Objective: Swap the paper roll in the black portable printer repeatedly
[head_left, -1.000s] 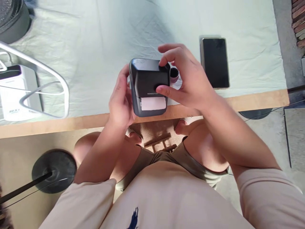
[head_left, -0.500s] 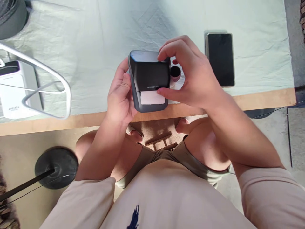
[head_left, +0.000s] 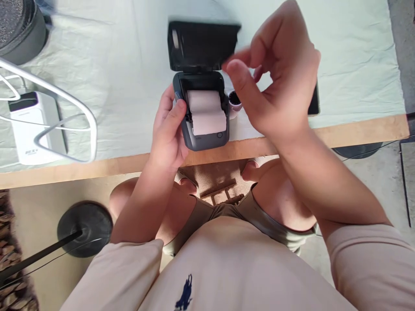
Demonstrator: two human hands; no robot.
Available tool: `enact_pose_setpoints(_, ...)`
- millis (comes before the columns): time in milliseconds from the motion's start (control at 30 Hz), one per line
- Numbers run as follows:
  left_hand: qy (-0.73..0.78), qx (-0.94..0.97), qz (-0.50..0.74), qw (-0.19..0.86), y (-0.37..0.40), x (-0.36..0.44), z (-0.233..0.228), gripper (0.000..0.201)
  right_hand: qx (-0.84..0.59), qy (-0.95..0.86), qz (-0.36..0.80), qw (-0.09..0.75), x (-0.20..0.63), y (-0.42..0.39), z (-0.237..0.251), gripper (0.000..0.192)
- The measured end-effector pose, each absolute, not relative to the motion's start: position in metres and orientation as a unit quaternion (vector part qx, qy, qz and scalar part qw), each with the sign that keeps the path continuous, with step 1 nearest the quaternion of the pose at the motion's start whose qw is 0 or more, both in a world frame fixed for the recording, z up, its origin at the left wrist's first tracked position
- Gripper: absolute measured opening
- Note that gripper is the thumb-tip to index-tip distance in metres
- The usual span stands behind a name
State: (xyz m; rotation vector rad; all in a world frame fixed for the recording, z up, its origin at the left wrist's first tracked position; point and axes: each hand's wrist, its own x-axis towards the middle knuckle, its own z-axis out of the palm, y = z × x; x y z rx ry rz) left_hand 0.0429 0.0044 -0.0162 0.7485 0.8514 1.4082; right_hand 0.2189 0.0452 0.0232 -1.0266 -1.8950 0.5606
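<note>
A small dark grey label printer (head_left: 202, 138) sits at the table's near edge with its lid (head_left: 201, 45) flipped up and back. A white paper roll (head_left: 205, 111) lies exposed inside. My left hand (head_left: 168, 131) grips the printer's left side, thumb on its upper corner. My right hand (head_left: 275, 82) hovers just right of the lid, fingers loosely curled and holding nothing. A small pinkish cap-like object (head_left: 234, 103) stands beside the printer's right side, half hidden by my right thumb.
A pale green cloth (head_left: 123, 56) covers the wooden table (head_left: 356, 131). A black phone (head_left: 314, 103) lies mostly hidden behind my right hand. A white power bank (head_left: 27, 129) and a white wire frame (head_left: 65, 99) are at left, a dark round object (head_left: 19, 26) top left.
The printer's lid has swung open, exposing the paper roll. My right hand has lifted off the lid and risen up and right. My left hand stays on the printer's side.
</note>
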Motion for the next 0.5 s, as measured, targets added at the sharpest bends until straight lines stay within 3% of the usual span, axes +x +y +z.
enact_pose_setpoints(133, 0.372, 0.32, 0.621, 0.611, 0.004, 0.043, -0.022, 0.022, -0.41, -0.834, 0.144, 0.339, 0.217, 0.051, 0.028, 0.005)
enact_pose_setpoints(333, 0.37, 0.321, 0.627, 0.606, 0.004, 0.043, -0.024, 0.021, -0.476, -0.859, 0.142, 0.126, 0.205, 0.061, 0.038, 0.02)
enact_pose_setpoints(500, 0.366, 0.322, 0.613, 0.622, 0.002, 0.043, -0.019, 0.019, -0.459, -0.859, 0.174, 0.148, 0.211, 0.059, 0.054, 0.028)
